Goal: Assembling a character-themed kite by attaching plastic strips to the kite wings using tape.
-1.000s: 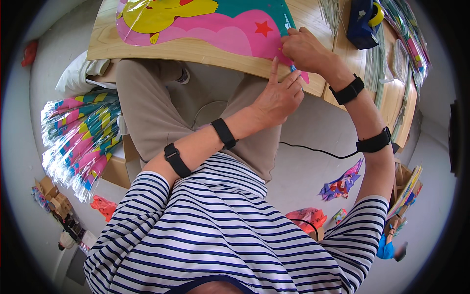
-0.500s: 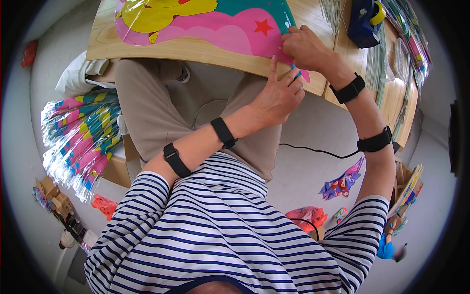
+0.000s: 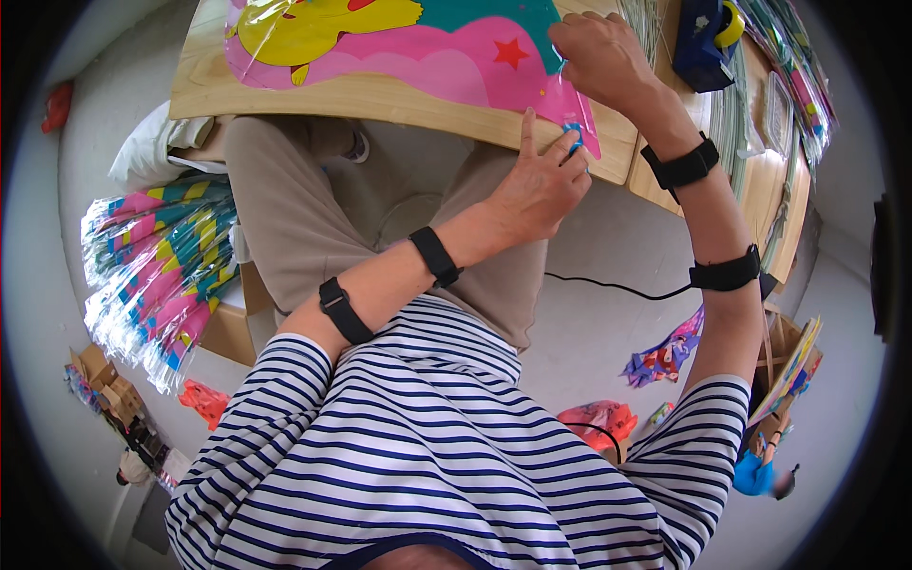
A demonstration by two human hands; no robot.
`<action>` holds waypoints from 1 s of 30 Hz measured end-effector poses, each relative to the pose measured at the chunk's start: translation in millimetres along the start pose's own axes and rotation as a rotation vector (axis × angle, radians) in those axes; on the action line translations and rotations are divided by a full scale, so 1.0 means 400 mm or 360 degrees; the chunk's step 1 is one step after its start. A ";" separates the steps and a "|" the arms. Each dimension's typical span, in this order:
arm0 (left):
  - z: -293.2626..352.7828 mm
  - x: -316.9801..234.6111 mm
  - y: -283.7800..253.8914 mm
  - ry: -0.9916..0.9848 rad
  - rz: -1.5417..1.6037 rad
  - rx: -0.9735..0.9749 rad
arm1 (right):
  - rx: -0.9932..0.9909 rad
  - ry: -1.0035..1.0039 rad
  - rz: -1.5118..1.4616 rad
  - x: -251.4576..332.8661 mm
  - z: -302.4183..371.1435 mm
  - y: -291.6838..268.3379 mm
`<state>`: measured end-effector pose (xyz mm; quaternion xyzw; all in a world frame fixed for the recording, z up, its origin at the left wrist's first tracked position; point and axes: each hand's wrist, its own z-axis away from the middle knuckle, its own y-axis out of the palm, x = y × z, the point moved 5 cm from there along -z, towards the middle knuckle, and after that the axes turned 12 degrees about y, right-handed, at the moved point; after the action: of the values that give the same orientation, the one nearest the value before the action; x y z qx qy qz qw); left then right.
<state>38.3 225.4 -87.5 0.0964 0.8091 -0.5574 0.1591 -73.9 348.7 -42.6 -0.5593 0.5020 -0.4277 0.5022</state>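
A left hand [image 3: 546, 190], index finger extended, and a curled right hand [image 3: 603, 59] touched a glossy pink-teal-yellow plastic sheet [image 3: 427, 62] at upper centre, their grip unclear. A pale wooden table [image 3: 204, 81] lay beneath, above grey floor [image 3: 594, 332].

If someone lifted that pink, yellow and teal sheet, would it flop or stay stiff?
The sheet would probably flop: it looks thin and lies mostly flat on the table. It is likely light for its size, as its edge shows no real thickness. Its glossy highlights suggest it may be somewhat slippery.
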 end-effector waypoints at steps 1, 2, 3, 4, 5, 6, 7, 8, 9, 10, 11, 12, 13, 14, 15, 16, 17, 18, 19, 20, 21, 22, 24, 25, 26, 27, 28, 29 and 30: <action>0.001 0.001 -0.002 0.0001 -0.0004 -0.0001 | -0.0004 -0.0001 0.0001 0.005 0.007 -0.011; 0.000 0.002 0.001 -0.0004 0.0007 0.0033 | 0.0111 0.0182 -0.0149 -0.003 0.022 -0.023; 0.002 0.001 0.005 -0.0010 0.0024 0.0073 | 0.0232 0.0367 -0.0305 -0.009 0.043 -0.028; 0.003 0.002 0.006 -0.0014 0.0024 0.0069 | 0.0233 0.0363 -0.0303 -0.008 0.065 -0.029; 0.001 -0.002 0.005 -0.0007 0.0025 0.0038 | 0.0305 0.0557 -0.0508 -0.025 0.103 -0.016; 0.002 -0.001 0.004 -0.0010 0.0022 0.0009 | 0.0375 0.0743 -0.0720 -0.038 0.133 0.005; 0.003 0.000 0.005 -0.0012 0.0024 0.0009 | 0.0378 0.0743 -0.0720 -0.037 0.153 0.017; 0.003 0.001 0.004 -0.0018 0.0009 0.0005 | 0.0437 0.0879 -0.0790 -0.042 0.177 0.032; 0.004 0.003 0.003 -0.0027 -0.0008 0.0001 | 0.0495 0.1013 -0.0860 -0.046 0.194 0.048; 0.006 0.005 0.002 -0.0025 -0.0005 0.0001 | 0.0577 0.1125 -0.0920 -0.047 0.203 0.067; 0.005 0.005 0.004 -0.0019 0.0011 0.0021 | 0.0571 0.1131 -0.0928 -0.047 0.208 0.070; 0.003 0.005 0.006 -0.0015 0.0025 0.0040 | 0.0563 0.1169 -0.0933 -0.046 0.212 0.073; 0.000 0.003 0.006 -0.0012 0.0019 0.0049 | 0.0556 0.1206 -0.0938 -0.045 0.214 0.077; -0.001 0.003 0.006 -0.0016 0.0027 0.0042 | 0.0557 0.1204 -0.0936 -0.041 0.210 0.080; -0.001 0.003 0.005 -0.0020 0.0034 0.0036 | 0.0536 0.1216 -0.0868 -0.040 0.206 0.083; -0.002 0.003 0.005 -0.0022 0.0034 0.0035 | 0.0516 0.1228 -0.0800 -0.041 0.201 0.085; -0.001 0.001 0.007 -0.0022 0.0036 0.0015 | 0.0518 0.1228 -0.0801 -0.040 0.197 0.089; 0.001 -0.001 0.008 -0.0020 0.0039 -0.0005 | 0.0537 0.1304 -0.0792 -0.045 0.196 0.095; 0.001 -0.002 0.010 -0.0018 0.0041 -0.0004 | 0.0555 0.1382 -0.0784 -0.050 0.197 0.100; 0.001 0.000 0.011 -0.0019 0.0000 -0.0029 | 0.0554 0.1384 -0.0784 -0.051 0.194 0.104; 0.002 0.000 0.011 -0.0018 -0.0041 -0.0055 | 0.0530 0.1395 -0.0808 -0.051 0.191 0.106; 0.003 -0.001 0.014 -0.0012 -0.0041 -0.0055 | 0.0505 0.1406 -0.0831 -0.052 0.193 0.107; 0.005 0.002 0.009 -0.0009 -0.0023 -0.0077 | 0.0420 0.1434 -0.0870 -0.066 0.213 0.118; 0.003 0.001 0.008 -0.0004 -0.0027 -0.0078 | 0.0340 0.1461 -0.0908 -0.073 0.223 0.122; 0.003 -0.002 0.007 -0.0006 -0.0005 -0.0062 | 0.0338 0.1459 -0.0909 -0.063 0.231 0.120; 0.004 -0.004 0.005 -0.0007 0.0016 -0.0046 | 0.0382 0.1523 -0.0943 -0.053 0.247 0.120; 0.005 -0.003 0.005 -0.0007 0.0014 -0.0046 | 0.0425 0.1586 -0.0976 -0.045 0.256 0.121; 0.005 -0.003 0.007 -0.0007 0.0003 -0.0048 | 0.0418 0.1589 -0.0975 -0.039 0.254 0.116; 0.006 -0.003 0.009 -0.0008 -0.0009 -0.0050 | 0.0373 0.1556 -0.0851 -0.032 0.247 0.105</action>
<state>41.0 224.3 -91.1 0.0902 0.8177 -0.5453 0.1612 15.9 374.9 -96.7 -0.3446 0.4662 -0.8019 0.1444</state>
